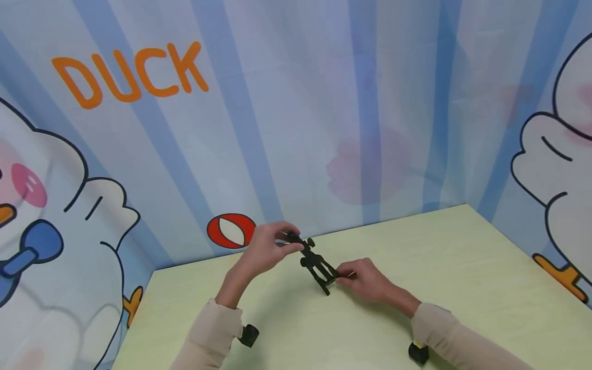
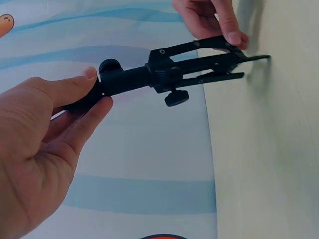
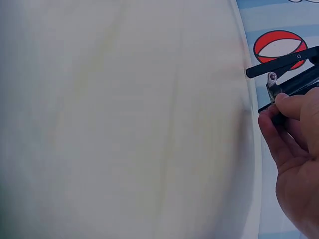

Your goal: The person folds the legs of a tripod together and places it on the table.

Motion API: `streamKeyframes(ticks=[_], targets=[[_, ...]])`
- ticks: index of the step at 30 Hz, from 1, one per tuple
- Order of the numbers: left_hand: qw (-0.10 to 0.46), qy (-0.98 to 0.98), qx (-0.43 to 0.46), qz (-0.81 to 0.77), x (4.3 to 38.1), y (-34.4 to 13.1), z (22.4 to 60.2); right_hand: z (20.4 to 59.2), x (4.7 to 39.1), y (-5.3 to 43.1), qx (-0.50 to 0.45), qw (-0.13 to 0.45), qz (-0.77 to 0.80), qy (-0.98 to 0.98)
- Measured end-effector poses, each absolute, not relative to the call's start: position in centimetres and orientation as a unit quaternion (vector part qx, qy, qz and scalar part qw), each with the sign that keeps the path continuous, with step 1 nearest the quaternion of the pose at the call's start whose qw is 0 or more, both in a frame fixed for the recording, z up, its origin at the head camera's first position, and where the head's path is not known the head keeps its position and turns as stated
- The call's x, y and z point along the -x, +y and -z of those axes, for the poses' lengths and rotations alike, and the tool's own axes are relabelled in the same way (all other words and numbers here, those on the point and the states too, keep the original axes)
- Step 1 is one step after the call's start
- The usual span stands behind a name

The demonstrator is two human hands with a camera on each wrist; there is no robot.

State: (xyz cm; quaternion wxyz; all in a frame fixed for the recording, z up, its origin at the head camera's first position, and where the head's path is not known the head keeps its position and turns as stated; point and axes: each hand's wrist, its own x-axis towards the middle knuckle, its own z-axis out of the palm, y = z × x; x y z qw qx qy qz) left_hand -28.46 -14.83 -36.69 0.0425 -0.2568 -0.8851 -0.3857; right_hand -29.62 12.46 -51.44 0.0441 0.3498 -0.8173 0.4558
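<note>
A small black tripod (image 1: 312, 258) is held in the air, tilted, between both hands. My left hand (image 1: 267, 250) pinches its top end between thumb and fingers. In the left wrist view the tripod's centre tube (image 2: 130, 80) and two round knobs show, with the legs spread slightly apart. At the other end, my right hand (image 1: 368, 282) pinches the lower part of a leg. The right wrist view shows one leg (image 3: 279, 64) standing free above my thumb; my fingertips partly cover the lower joint.
A pale yellow-green table (image 1: 462, 257) lies under the hands. Behind it hangs a blue striped curtain (image 1: 300, 103) with printed ducks and orange lettering. Small black wrist cameras (image 1: 250, 335) sit under both sleeves.
</note>
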Motion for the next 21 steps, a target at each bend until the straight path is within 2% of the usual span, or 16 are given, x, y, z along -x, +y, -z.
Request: streamKeyframes(ticks=[6,14,21], targets=[[0.042,-0.872,0.221,0.434,28.4,-16.0,37.8,50.4,29.9,13.7,-0.346,0.073,-0.463,-0.813],[0.025,-0.843,0.197,0.5,28.3,-17.3,40.2,49.7,30.4,14.8,-0.364,0.157,-0.44,-0.805],[0.015,-0.829,0.164,0.535,28.2,-18.6,43.3,48.7,30.1,15.2,-0.378,0.185,-0.424,-0.802]])
